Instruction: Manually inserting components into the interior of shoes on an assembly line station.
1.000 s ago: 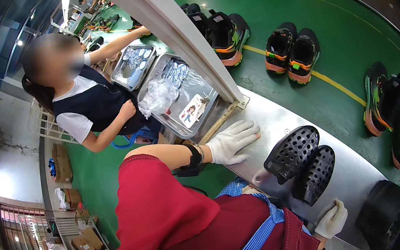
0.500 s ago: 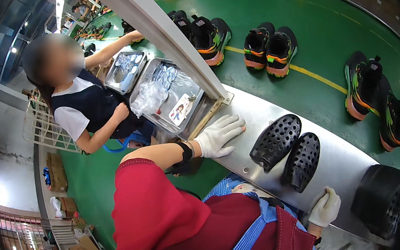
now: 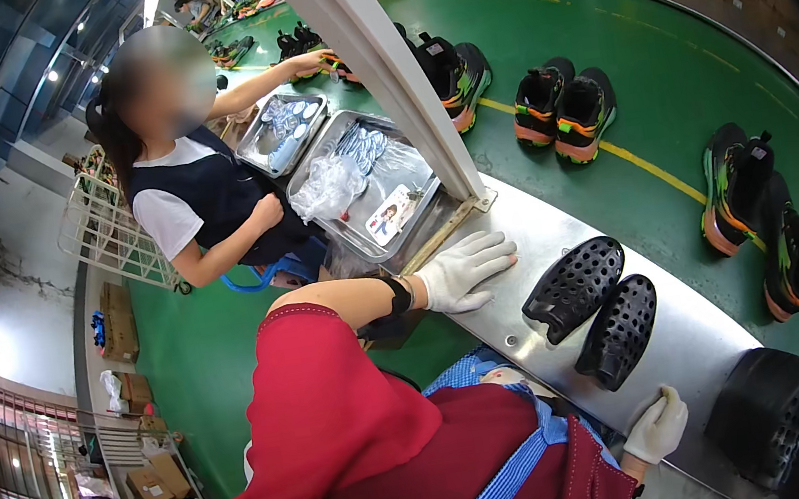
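Observation:
My left hand (image 3: 468,271), in a white glove, lies flat on the metal bench (image 3: 527,223) with its fingers spread, holding nothing. Right of it rest two black perforated shoe-shaped pieces (image 3: 576,287), side by side and apart from both hands. My right hand (image 3: 657,426), also gloved, is at the bench's near edge, its fingers curled together with nothing visible in them. A larger black block with holes (image 3: 767,415) stands to its right.
A green conveyor (image 3: 656,206) carries pairs of black sports shoes (image 3: 565,114) beyond the bench. A slanted white post (image 3: 375,61) rises at the bench's left end. Further left, metal trays (image 3: 376,187) hold plastic and small parts, beside a seated person (image 3: 199,185) reaching toward the conveyor.
The view has shifted, so the bench and the trays appear further right and slightly lower. Both hands keep their places on the bench. The other person's outstretched hand is now at a shoe.

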`<action>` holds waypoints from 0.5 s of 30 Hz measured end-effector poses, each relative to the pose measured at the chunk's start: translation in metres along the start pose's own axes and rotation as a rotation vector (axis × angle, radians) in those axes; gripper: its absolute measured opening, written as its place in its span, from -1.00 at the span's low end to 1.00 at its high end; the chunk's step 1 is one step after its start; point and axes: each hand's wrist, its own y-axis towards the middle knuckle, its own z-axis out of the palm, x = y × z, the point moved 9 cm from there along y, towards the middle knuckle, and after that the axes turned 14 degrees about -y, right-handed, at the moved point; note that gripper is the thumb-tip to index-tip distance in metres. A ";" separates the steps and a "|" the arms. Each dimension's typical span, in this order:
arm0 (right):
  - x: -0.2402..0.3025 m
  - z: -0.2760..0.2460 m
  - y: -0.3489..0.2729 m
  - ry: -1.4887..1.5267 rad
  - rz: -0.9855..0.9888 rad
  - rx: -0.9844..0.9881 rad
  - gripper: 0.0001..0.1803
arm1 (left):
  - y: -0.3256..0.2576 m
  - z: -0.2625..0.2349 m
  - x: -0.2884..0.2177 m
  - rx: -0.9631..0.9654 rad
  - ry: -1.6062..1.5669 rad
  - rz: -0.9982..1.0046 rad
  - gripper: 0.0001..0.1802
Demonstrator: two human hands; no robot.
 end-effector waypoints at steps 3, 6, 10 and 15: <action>-0.001 0.000 -0.001 0.009 0.021 -0.005 -0.83 | 0.003 -0.005 -0.003 -0.025 -0.024 0.002 -0.35; -0.003 0.001 -0.001 0.029 0.031 -0.013 -0.82 | 0.003 -0.004 0.001 -0.021 -0.033 0.005 -0.36; -0.004 0.004 -0.001 0.011 0.037 0.009 -0.82 | 0.002 -0.003 0.003 -0.020 -0.017 0.016 -0.38; -0.007 0.004 -0.002 0.008 0.036 -0.009 -0.82 | 0.002 -0.006 0.000 -0.039 -0.037 0.033 -0.40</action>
